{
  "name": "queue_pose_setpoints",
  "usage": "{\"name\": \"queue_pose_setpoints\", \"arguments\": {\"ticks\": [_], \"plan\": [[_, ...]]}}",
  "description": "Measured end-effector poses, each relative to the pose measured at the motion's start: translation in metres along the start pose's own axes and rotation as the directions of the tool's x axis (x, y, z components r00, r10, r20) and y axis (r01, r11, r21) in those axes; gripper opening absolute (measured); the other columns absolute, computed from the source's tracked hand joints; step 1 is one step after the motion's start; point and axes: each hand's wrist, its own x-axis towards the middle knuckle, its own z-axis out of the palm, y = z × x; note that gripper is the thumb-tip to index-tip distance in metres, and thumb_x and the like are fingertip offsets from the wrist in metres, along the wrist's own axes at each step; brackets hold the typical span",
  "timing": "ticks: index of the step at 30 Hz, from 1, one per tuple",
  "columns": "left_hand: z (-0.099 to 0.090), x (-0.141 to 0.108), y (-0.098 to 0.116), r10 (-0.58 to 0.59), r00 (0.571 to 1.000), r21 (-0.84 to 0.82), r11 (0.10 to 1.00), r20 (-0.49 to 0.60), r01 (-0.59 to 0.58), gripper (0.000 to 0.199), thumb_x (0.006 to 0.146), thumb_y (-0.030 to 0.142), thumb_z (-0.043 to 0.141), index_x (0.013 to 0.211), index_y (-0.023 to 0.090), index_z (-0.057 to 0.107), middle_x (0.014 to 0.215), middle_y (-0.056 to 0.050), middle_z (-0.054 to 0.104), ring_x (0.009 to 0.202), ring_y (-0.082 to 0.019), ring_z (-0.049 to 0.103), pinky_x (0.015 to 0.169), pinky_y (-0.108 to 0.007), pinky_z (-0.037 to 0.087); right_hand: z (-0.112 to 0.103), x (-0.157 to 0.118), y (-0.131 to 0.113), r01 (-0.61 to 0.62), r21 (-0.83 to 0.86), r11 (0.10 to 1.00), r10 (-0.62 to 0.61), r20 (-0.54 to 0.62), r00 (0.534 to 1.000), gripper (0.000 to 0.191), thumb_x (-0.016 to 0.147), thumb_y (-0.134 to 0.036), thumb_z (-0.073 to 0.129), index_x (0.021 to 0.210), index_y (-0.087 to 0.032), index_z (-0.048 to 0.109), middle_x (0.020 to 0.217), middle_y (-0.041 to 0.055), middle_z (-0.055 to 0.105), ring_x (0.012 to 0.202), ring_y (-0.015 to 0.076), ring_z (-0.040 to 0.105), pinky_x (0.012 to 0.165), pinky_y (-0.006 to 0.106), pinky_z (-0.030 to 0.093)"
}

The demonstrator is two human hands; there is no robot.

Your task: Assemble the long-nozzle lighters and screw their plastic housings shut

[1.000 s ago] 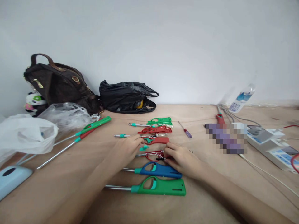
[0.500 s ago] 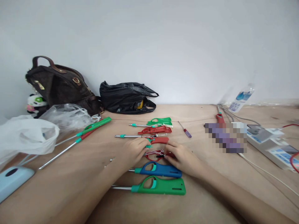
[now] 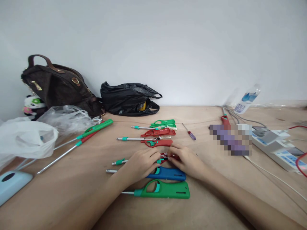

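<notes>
From here, the left hand (image 3: 142, 160) pinches a small teal plastic part (image 3: 160, 161) over the opened red gas lighter (image 3: 165, 158), while the right hand (image 3: 188, 160) curls at that lighter's three-o'clock end — gripping or merely steadying, I cannot tell. The loose white wires (image 3: 164, 155) could get trapped if the part came down across them, and a bump toward six o'clock could knock the blue gas lighter (image 3: 171, 173) askew. Toward eleven, the black plastic bag (image 3: 122, 97) holds something yellow (image 3: 143, 106); toward nine, the white plastic bag's (image 3: 28, 131) contents are too faint to identify.
</notes>
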Motion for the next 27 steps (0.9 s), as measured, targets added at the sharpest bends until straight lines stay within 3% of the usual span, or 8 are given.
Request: {"name": "queue_pose_setpoints", "arguments": {"ticks": [7, 17, 27], "plan": [[0.0001, -0.0011, -0.0077, -0.103, 0.995, -0.108, 0.989, 0.013, 0.104, 0.016, 0.092, 0.022, 0.051, 0.103, 0.02, 0.061, 0.104, -0.006, 0.06, 0.087, -0.018, 0.061, 0.076, -0.028, 0.048, -0.003, 0.0002, -0.0037, -0.037, 0.07, 0.997, 0.038, -0.014, 0.999, 0.01, 0.087, -0.011, 0.05, 0.081, -0.019, 0.054, 0.085, 0.002, 0.057, 0.067, 0.0129, 0.052, 0.061, 0.024, 0.041], [0.0024, 0.0037, -0.0008, -0.221, 0.975, -0.278, 0.937, -0.011, 0.209, 0.011, 0.087, 0.021, 0.057, 0.095, 0.019, 0.065, 0.09, -0.003, 0.058, 0.08, -0.017, 0.058, 0.069, -0.026, 0.047, -0.0037, 0.0008, -0.0052, -0.088, 0.09, 0.992, 0.09, -0.021, 0.996, 0.011, 0.086, -0.01, 0.053, 0.08, -0.019, 0.055, 0.076, -0.001, 0.057, 0.06, 0.0117, 0.049, 0.058, 0.024, 0.037], [0.0006, 0.0025, 0.0006, -0.216, 0.976, -0.333, 0.919, 0.02, 0.21, 0.018, 0.086, 0.013, 0.054, 0.098, 0.019, 0.065, 0.095, -0.004, 0.057, 0.082, -0.017, 0.057, 0.072, -0.026, 0.046, -0.0031, 0.0009, -0.0048, -0.114, 0.158, 0.981, 0.118, -0.016, 0.993, 0.01, 0.085, -0.011, 0.053, 0.08, -0.019, 0.054, 0.076, -0.0004, 0.057, 0.064, 0.0133, 0.051, 0.06, 0.025, 0.038]]}}
